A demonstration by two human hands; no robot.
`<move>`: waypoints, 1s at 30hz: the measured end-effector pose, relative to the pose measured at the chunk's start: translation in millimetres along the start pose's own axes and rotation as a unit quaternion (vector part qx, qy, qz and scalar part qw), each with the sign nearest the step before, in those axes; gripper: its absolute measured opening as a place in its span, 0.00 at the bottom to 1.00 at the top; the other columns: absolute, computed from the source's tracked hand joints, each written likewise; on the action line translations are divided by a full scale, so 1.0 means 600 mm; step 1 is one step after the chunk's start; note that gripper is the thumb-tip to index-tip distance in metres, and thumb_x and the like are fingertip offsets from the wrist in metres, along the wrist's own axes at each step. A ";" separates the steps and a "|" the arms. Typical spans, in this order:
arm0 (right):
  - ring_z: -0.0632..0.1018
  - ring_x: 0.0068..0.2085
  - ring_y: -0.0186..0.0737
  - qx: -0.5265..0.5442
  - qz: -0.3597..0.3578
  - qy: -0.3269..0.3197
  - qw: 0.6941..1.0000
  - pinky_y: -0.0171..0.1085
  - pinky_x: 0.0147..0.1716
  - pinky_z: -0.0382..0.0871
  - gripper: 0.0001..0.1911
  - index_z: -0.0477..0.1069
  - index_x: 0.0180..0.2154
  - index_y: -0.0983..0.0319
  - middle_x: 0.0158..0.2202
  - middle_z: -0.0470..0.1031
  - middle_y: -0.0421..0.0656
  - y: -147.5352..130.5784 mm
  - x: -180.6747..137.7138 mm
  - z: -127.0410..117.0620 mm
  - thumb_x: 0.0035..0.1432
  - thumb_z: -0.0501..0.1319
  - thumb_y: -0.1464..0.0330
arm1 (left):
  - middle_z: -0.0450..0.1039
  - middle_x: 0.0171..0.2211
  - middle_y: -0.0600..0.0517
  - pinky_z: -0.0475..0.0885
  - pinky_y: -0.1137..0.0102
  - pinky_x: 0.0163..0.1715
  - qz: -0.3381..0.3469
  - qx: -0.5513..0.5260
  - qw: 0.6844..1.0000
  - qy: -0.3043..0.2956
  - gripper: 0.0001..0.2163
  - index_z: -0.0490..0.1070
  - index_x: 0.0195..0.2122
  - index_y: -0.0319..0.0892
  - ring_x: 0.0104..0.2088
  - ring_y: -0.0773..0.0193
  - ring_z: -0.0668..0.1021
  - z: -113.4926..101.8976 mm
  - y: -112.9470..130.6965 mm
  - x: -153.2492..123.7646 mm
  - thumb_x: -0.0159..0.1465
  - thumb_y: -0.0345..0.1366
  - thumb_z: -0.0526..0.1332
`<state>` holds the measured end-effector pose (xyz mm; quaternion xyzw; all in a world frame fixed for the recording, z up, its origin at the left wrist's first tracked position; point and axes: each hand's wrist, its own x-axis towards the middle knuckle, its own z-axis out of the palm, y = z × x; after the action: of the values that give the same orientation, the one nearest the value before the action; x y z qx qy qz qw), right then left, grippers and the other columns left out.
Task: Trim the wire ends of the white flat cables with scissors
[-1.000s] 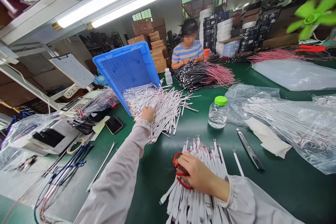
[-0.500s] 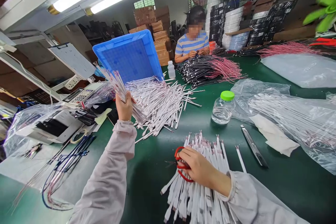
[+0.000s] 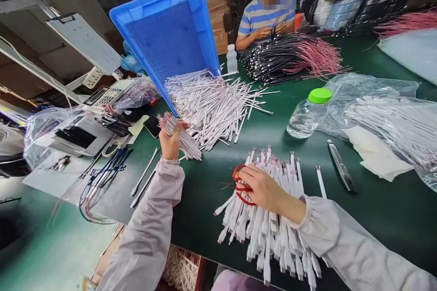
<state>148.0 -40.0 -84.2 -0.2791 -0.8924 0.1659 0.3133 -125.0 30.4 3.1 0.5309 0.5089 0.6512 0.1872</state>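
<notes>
While the left hand (image 3: 170, 141) closes its fingers around a bundle of white cables (image 3: 190, 145) above the table (image 3: 194, 195), the right hand (image 3: 264, 188) curls around the red-handled scissors (image 3: 246, 196), their blades towards nine o'clock. The held bundle runs roughly from ten to four o'clock, its frayed pinkish ends uppermost.

Directly under the right hand lies a spread of white cables (image 3: 264, 254), stripped ends at twelve o'clock and flat plugs fanned around six. One single cable (image 3: 321, 182) rests apart from it at three o'clock, with a utility knife (image 3: 341, 168) a little beyond. A jar with a green lid (image 3: 305, 118) stands at about one o'clock from that hand.

From the left hand, a loose pile of white cables (image 3: 215, 104) lies at two o'clock, against the lower part of a blue bin (image 3: 167, 27) tilted up at twelve. A phone (image 3: 152, 126) sits at ten o'clock, near the wrist's far side. Across the table, at twelve o'clock from the right hand, a co-worker (image 3: 254, 18) sits behind black and pink cables (image 3: 290, 57).
</notes>
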 end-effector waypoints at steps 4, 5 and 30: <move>0.71 0.37 0.43 -0.009 -0.027 0.017 0.999 0.44 0.37 0.72 0.07 0.67 0.37 0.64 0.34 0.72 0.46 0.000 0.002 0.002 0.61 0.53 0.77 | 0.78 0.29 0.50 0.75 0.65 0.36 0.001 -0.045 0.999 -0.006 0.13 0.74 0.34 0.40 0.31 0.59 0.81 -0.003 0.011 -0.002 0.56 0.44 0.67; 0.72 0.37 0.43 -0.011 -0.036 0.021 0.999 0.45 0.39 0.71 0.07 0.67 0.37 0.64 0.34 0.72 0.46 0.001 0.003 0.002 0.60 0.53 0.77 | 0.78 0.29 0.50 0.75 0.65 0.37 -0.002 -0.034 0.999 -0.012 0.12 0.74 0.34 0.39 0.32 0.59 0.81 -0.003 0.013 -0.004 0.56 0.43 0.68; 0.66 0.25 0.35 0.093 0.073 -0.099 0.988 0.36 0.28 0.64 0.08 0.62 0.24 0.60 0.24 0.66 0.40 0.034 -0.004 -0.066 0.52 0.59 0.74 | 0.74 0.26 0.52 0.72 0.72 0.21 -0.422 -0.138 0.842 -0.305 0.10 0.71 0.35 0.37 0.19 0.69 0.75 0.092 0.070 -0.056 0.54 0.32 0.68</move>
<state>183.3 -20.5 -65.3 -0.2957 -0.8767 0.2977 0.2351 -51.6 12.3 17.7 0.4052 0.5055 0.3778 0.6615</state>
